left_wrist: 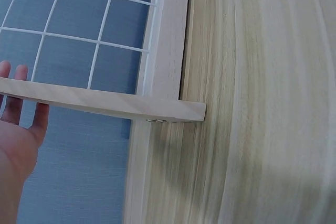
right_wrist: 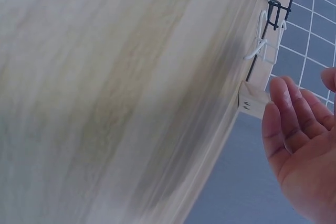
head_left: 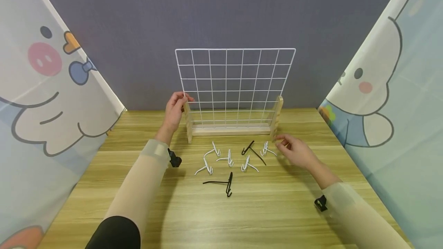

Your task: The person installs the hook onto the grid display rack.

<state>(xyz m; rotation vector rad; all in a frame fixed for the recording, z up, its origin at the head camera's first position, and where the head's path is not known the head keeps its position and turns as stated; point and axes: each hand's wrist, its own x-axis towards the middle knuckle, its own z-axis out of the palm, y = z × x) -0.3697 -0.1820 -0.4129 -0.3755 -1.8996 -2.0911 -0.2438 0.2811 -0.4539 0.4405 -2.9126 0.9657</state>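
Note:
A white wire grid panel stands upright in a wooden stand with a side post at each end. My left hand holds the upper part of the left post; in the left wrist view its fingers reach round the wood. Beside the foot of the right post is my right hand, its fingers relaxed and no object in it. Whether its fingertips touch the post I cannot tell. Several white hooks and two black hooks lie in front of the stand, one white hook nearest the right hand.
The wood-grain table stretches toward me. A grey-blue wall rises behind the stand. Cartoon-printed cloths hang along the left and right sides. A black wrist strap piece sits on my right forearm.

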